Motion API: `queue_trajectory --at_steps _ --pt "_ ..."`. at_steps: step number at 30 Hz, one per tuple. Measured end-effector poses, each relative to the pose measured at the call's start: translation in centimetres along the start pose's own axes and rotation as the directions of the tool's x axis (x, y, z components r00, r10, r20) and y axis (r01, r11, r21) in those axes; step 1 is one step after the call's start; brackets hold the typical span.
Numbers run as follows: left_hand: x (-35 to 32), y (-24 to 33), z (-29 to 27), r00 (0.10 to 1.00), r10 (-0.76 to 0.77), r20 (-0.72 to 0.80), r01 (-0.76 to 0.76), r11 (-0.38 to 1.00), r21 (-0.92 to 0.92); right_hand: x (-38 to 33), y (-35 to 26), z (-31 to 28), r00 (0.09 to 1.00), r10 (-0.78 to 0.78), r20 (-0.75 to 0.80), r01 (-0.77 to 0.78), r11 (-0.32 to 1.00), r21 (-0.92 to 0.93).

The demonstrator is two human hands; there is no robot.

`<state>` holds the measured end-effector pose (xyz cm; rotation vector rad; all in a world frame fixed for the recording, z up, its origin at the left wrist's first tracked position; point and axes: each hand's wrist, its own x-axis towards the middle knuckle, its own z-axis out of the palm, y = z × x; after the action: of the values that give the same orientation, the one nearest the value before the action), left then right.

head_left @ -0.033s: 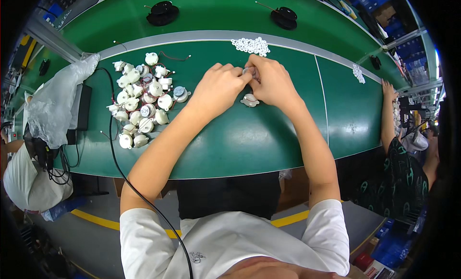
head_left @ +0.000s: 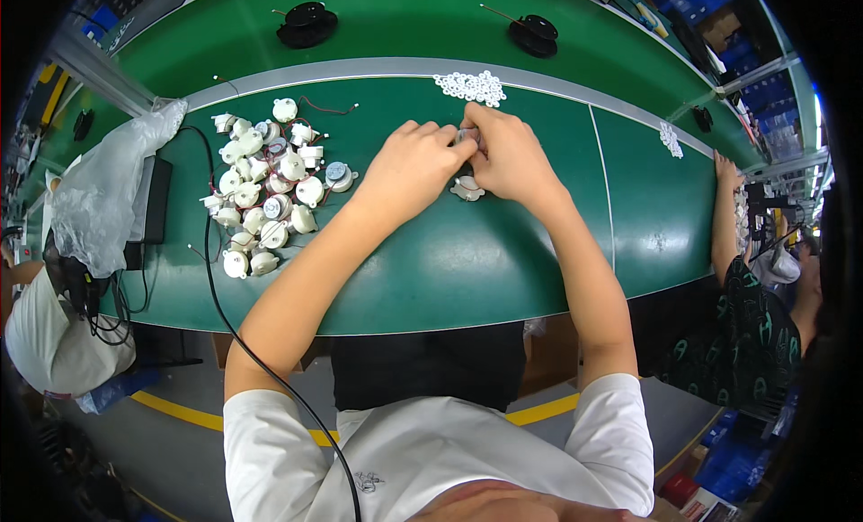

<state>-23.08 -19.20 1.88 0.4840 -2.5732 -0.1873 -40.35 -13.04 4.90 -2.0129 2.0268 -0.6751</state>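
Observation:
My left hand (head_left: pixel 416 165) and my right hand (head_left: pixel 511 153) meet over the green table, fingertips pinched together around a small grey round part (head_left: pixel 468 136). Fingers hide most of that part, so its exact kind does not show. Just below the fingertips, on the table, lies a white round motor-like part (head_left: pixel 467 188) with side ears. To the left of my left hand spreads a pile of similar white round parts (head_left: pixel 270 185) with thin red and dark wires. Beyond my hands sits a cluster of small white rings (head_left: pixel 471 86).
A black cable (head_left: pixel 212 252) runs down the left side beside a clear plastic bag (head_left: pixel 108 189) and a black box (head_left: pixel 158 198). Two black round parts (head_left: pixel 306 26) stand on the far green surface. Another person's arm (head_left: pixel 725 216) reaches in at the right.
My fingers have shifted very slightly around the small part. The pile and the rings stay as they were.

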Motion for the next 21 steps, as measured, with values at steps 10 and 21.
queue_trajectory --at_steps 10,21 --pt "-0.1 -0.7 0.4 0.996 -0.029 -0.079 0.022 0.995 -0.096 1.3 0.5 -0.8 0.989 -0.058 0.139 0.042 0.992 0.119" --pt "2.1 -1.7 1.5 0.973 -0.229 -0.002 0.219 0.933 -0.285 -1.0 5.0 -3.9 0.921 0.387 0.037 -0.387 0.922 -0.008"
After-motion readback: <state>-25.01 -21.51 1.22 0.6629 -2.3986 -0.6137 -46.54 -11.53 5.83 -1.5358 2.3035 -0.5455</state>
